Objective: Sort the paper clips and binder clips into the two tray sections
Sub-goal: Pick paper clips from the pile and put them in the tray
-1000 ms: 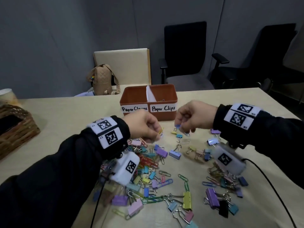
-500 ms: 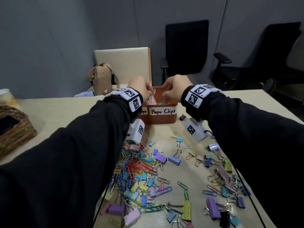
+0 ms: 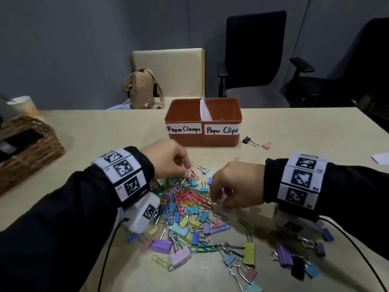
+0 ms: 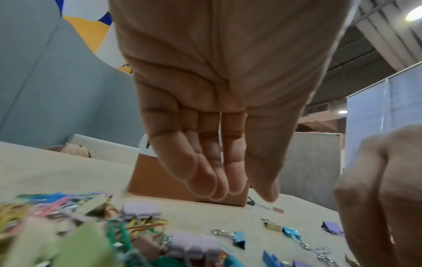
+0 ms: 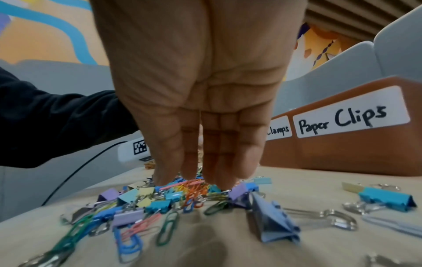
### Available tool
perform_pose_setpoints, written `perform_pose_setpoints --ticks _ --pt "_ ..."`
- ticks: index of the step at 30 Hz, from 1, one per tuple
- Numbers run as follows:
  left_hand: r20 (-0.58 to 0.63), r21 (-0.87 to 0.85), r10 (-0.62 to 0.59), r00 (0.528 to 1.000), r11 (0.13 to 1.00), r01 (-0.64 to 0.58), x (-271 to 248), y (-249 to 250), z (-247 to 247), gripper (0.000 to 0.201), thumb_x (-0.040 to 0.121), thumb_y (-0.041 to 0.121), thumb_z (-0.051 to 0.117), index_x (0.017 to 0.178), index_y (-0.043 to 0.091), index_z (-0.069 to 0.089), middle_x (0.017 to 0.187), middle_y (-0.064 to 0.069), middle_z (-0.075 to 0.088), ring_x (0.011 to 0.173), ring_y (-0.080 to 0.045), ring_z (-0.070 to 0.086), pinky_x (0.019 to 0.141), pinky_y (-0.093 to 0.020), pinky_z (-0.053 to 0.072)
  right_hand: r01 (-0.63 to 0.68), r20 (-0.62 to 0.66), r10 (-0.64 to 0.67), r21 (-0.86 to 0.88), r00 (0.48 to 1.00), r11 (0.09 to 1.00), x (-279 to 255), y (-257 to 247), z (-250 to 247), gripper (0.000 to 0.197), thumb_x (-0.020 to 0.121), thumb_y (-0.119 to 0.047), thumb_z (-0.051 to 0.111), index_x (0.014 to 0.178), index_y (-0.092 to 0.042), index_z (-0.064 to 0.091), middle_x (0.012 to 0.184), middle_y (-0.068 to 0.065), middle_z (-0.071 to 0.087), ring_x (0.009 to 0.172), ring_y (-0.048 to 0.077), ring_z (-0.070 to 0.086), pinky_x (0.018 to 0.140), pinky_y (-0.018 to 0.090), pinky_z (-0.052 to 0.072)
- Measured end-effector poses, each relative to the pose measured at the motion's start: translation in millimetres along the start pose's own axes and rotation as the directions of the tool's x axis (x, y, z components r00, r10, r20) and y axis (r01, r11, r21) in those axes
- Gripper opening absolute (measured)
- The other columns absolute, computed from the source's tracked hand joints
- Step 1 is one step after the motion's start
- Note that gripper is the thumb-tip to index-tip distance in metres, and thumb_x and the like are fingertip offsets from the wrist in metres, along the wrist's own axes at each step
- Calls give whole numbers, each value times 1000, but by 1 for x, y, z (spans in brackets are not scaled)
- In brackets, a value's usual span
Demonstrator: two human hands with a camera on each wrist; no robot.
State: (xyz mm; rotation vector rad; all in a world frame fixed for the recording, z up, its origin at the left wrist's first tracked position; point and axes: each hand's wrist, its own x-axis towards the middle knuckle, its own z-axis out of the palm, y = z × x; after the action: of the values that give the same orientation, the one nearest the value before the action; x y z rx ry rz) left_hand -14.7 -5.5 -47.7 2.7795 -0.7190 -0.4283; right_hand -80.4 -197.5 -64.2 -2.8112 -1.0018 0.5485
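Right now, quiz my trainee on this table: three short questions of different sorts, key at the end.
1. True or false: the brown tray has a white divider between its two sections.
2. Which label is on the tray's right section? A. Paper Clamps B. Paper Clips C. Staples
3. Fill in: the black binder clip lies on the table to the ____ of the tray.

Key: 1 true. 2 B. 3 right.
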Motion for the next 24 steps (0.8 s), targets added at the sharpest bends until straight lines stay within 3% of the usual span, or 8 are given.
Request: perform_pose_setpoints --ticks 2,5,9,14,16,20,24 --pt "-32 -25 -47 998 999 46 -5 -13 -2 19 77 32 78 94 26 72 86 10 66 77 -2 58 67 -16 45 -30 -20 30 -20 999 999 8 2 -3 22 86 -25 65 108 -22 68 103 -5 67 78 7 48 71 21 42" --pt "-89 -34 -116 989 993 113 -7 -34 -4 18 79 24 77 96 23 72 84 11 65 72 0 55 59 -11 38 -105 -91 106 19 990 994 27 6 -12 23 86 -30 68 107 -22 68 103 -8 65 79 5 48 61 12 35" --pt "-99 4 -178 979 984 179 -9 -58 0 23 79 19 77 100 23 71 95 5 64 78 -8 56 73 -19 41 -158 -181 180 128 967 979 60 2 -18 24 80 -32 75 100 -21 69 95 -5 67 85 12 58 73 23 45" --pt "-82 86 -284 955 953 291 -7 -94 -8 35 81 13 72 114 23 66 114 0 61 92 -17 60 79 -26 47 -167 -165 182 98 970 981 97 -10 -31 24 84 -29 72 103 -16 67 96 -3 63 87 15 56 75 25 45" --pt "-80 109 -328 941 936 335 -7 -105 -9 43 77 20 77 117 25 63 118 1 59 93 -16 57 82 -26 45 -163 -158 173 80 972 983 112 -13 -38 21 84 -27 72 101 -16 67 95 -3 62 88 15 57 73 25 44" --pt "-2 52 -324 946 945 323 -10 -111 -4 49 69 40 83 112 27 64 102 4 60 88 -13 57 75 -25 43 -128 -117 134 57 984 990 138 -22 -46 28 82 -25 73 109 -19 66 105 -3 64 95 16 59 80 27 47" --pt "34 81 -289 957 955 285 -11 -107 0 48 66 40 84 109 25 68 95 3 63 81 -16 63 68 -24 43 -25 -42 24 -21 999 999 157 -39 -42 47 79 -27 76 124 -26 62 118 -6 64 96 13 57 84 25 45"
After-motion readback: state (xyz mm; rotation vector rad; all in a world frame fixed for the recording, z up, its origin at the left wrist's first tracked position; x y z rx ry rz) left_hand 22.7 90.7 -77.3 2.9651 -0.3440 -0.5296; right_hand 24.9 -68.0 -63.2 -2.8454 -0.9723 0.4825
